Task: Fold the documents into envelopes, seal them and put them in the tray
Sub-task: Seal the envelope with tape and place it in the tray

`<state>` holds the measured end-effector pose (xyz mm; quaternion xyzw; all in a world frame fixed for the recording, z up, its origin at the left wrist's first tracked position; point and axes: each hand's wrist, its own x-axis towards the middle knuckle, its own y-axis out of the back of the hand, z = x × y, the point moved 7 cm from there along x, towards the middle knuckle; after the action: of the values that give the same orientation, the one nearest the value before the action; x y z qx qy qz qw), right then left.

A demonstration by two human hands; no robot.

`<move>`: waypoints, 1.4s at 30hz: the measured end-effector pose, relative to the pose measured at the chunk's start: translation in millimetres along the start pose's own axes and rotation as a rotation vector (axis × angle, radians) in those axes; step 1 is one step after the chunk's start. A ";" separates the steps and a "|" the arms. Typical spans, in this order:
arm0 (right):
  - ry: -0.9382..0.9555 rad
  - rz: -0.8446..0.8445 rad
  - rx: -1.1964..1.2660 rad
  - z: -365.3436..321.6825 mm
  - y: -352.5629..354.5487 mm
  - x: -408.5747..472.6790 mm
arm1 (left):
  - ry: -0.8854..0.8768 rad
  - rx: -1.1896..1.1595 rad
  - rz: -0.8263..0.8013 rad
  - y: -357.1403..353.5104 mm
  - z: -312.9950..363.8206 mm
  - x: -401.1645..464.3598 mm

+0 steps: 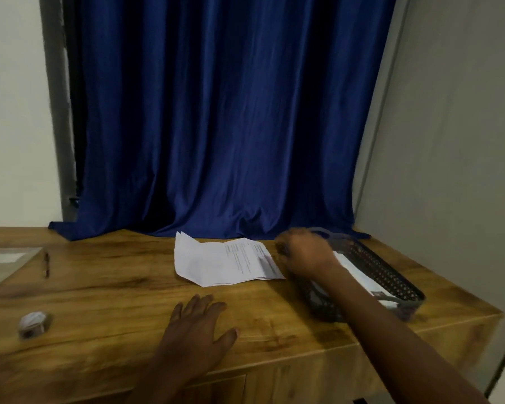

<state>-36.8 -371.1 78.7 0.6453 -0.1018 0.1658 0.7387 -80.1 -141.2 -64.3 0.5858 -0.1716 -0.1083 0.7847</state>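
The left hand (197,325) lay flat, fingers spread, near the desk's (105,290) front edge; the blurred right hand (302,252) hovered between the documents (225,260) and the tray (391,275), its grip perhaps curled, though I cannot tell.

Noted worktop (105,298): wood-grain finish, warm brown, smooth with slight sheen. Curtain (216,112) looked like blue cloth, soft satin lustre, pleated. Documents (225,260) were thin white paper, matt, creased. Tray (385,275) seemed dark perforated plastic, matt. I saw clear glossy sheet (6,263) at left edge. Tape roll (33,324) blurred, greyish.
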 end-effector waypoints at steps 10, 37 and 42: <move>0.126 -0.177 -0.262 -70.7 -100.1 30.4 | 0.021 -0.049 -0.022 7.4 1.1 -3.9; 0.219 0.296 0.051 -103.0 -49.7 -42.9 | -0.250 -0.127 0.566 57.3 18.1 -36.0; 0.443 0.307 0.256 -127.2 -32.0 -91.0 | -0.207 -0.122 0.602 70.3 4.9 -59.2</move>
<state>-117.0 -259.5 -2.5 0.6582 -0.0128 0.4240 0.6220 -138.6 -103.1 -4.2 0.4464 -0.4093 0.0595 0.7935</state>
